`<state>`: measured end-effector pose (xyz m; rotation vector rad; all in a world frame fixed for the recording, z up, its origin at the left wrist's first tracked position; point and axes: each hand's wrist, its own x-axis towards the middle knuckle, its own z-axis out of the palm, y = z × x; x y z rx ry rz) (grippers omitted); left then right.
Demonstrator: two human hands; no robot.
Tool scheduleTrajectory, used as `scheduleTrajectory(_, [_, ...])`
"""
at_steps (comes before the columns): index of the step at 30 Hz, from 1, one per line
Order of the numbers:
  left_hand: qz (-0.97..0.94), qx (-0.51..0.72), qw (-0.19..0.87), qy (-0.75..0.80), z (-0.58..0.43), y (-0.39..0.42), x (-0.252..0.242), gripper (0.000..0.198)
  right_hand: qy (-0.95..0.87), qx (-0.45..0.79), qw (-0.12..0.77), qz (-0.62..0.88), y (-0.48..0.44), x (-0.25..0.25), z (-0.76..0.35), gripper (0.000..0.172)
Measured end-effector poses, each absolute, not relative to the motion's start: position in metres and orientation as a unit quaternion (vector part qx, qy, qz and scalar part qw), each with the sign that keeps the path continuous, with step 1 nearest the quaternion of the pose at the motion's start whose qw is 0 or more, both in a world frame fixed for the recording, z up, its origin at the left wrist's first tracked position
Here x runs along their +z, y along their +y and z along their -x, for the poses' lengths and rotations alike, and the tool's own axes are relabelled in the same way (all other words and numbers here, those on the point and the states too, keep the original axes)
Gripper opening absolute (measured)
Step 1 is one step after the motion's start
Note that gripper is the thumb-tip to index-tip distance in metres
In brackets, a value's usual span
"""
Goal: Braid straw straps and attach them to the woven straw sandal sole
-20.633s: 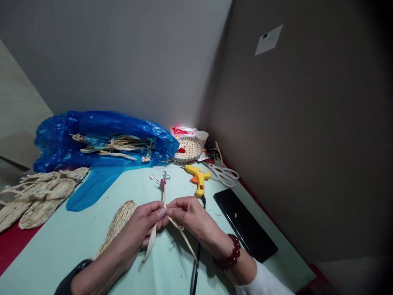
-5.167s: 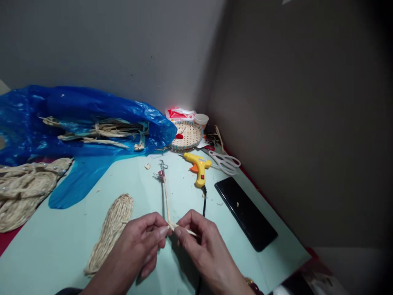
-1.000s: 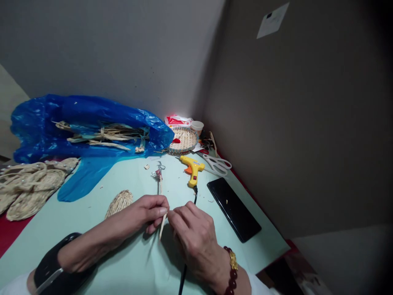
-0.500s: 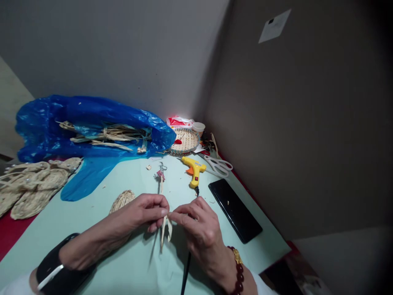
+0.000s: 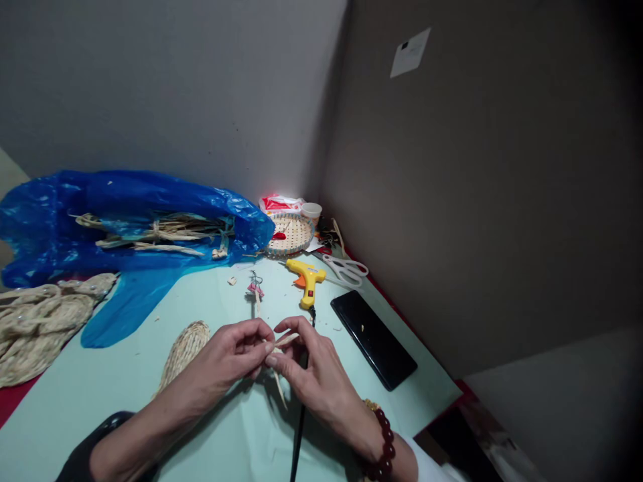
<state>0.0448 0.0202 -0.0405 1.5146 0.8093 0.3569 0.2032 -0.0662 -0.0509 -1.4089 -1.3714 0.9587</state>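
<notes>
My left hand [image 5: 236,351] pinches a pale dried-straw strip [image 5: 280,391] between thumb and fingertips, just above the table. The strip's tail hangs down toward me, and its far part runs up to a pink-wrapped bunch with thin wire loops [image 5: 255,286]. Beside it, my right hand [image 5: 324,368] has its thumb and fingers closed around another length of the straw, which sticks out at an angle between them. The fingertips of both hands nearly meet and hide the join. Partly behind my left forearm lies a braided straw sole [image 5: 183,351].
A yellow glue gun [image 5: 307,281], white-handled scissors [image 5: 346,270] and a black phone [image 5: 372,340] lie to the right. Behind are a blue plastic bag [image 5: 135,194] with straw bundles, a woven basket [image 5: 291,234] and a cup [image 5: 312,211]. Woven straw slippers [image 5: 45,328] lie left.
My right hand has turned and bent the straw's end up and to the right, between its fingers. The view has shifted slightly, so the table items appear further left.
</notes>
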Motion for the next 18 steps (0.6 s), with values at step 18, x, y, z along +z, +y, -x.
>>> scheduleTrajectory(18, [-0.515, 0.216, 0.712, 0.425, -0.056, 0.007, -0.038, 0.024, -0.634, 0.159, 0.471, 0.592, -0.071, -0.064, -0.199, 0.009])
